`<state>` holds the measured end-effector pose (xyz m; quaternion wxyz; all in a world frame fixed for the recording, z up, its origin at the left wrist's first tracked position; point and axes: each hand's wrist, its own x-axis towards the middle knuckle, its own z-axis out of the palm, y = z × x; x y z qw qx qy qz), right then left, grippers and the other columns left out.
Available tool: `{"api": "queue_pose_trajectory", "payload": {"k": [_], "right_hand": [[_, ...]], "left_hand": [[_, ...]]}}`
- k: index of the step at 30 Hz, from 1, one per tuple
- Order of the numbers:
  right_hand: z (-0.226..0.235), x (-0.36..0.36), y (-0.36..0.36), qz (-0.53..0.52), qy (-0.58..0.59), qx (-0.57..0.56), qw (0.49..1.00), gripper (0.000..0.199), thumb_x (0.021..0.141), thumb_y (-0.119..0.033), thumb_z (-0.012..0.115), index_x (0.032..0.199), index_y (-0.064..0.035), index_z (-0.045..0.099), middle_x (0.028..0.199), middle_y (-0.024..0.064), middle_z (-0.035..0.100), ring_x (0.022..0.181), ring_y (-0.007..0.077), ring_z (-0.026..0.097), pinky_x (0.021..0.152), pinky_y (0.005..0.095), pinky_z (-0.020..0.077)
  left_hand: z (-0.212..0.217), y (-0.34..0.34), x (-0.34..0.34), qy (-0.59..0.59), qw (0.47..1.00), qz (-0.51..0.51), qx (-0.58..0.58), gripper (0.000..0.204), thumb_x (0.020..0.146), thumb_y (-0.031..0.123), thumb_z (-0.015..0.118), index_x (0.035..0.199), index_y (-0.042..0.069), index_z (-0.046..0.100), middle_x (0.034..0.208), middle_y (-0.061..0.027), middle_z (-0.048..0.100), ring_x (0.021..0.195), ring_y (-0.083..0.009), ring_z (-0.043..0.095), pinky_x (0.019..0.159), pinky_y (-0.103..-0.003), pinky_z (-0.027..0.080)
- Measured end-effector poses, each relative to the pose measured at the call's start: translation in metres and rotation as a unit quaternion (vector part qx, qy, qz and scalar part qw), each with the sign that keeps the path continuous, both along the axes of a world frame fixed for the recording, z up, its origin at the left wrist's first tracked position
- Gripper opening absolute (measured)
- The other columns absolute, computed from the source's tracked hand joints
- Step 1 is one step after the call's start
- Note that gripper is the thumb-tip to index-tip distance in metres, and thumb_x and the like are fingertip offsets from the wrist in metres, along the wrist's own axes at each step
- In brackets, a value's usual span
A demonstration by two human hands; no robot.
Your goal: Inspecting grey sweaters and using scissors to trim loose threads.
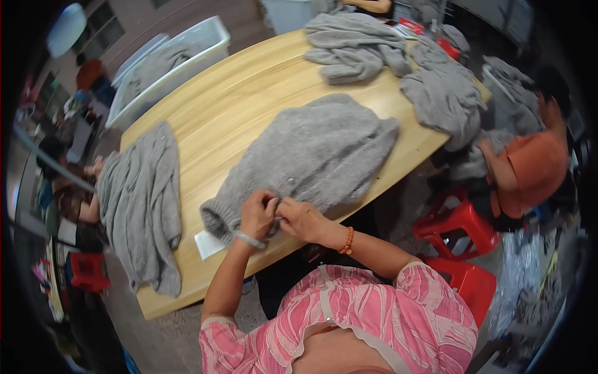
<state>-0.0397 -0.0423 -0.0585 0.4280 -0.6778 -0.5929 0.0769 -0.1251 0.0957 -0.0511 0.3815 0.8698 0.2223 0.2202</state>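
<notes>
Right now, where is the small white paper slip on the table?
In the head view the white paper slip lies on the wooden table near its front edge, just left of the left hand, partly under the grey sweater.

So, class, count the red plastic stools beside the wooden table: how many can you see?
3: one stool beside the seated person in orange, another stool nearer the camera, and a third stool left of the table. Others may be hidden.

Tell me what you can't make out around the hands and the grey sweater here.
Head view only:
- What the left hand and right hand pinch on the grey sweater: hidden by the fingers.
- White paper slip: mostly under the sweater's hem.
- White bin contents: blurred at the fisheye rim.
</notes>
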Motion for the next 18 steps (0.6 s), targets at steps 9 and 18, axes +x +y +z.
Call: {"api": "queue_pose_trajectory", "payload": {"k": [9,18], "right_hand": [[0.005,0.003,0.01,-0.037,-0.032,0.049,0.998,0.018,0.074,-0.002,0.058,0.091,-0.0036,0.053,0.084,0.0159,0.054,0.078,0.036,0.058,0.066,0.0426,0.0486],[0.003,0.002,0.008,-0.02,-0.004,0.09,0.996,0.024,0.075,-0.001,0.059,0.099,-0.0013,0.058,0.087,0.0162,0.059,0.079,0.0339,0.06,0.067,0.0393,0.0495]], "left_hand": [[-0.006,0.021,-0.011,0.029,0.912,-0.106,-0.395,0.016,0.085,0.021,0.063,0.089,0.006,0.06,0.07,0.0054,0.053,0.061,-0.0014,0.045,0.052,-0.016,0.034],[-0.009,0.019,-0.025,0.012,0.847,-0.112,-0.52,0.016,0.086,0.024,0.064,0.091,0.008,0.062,0.07,0.0077,0.051,0.057,-0.0004,0.039,0.047,-0.016,0.029]]}}
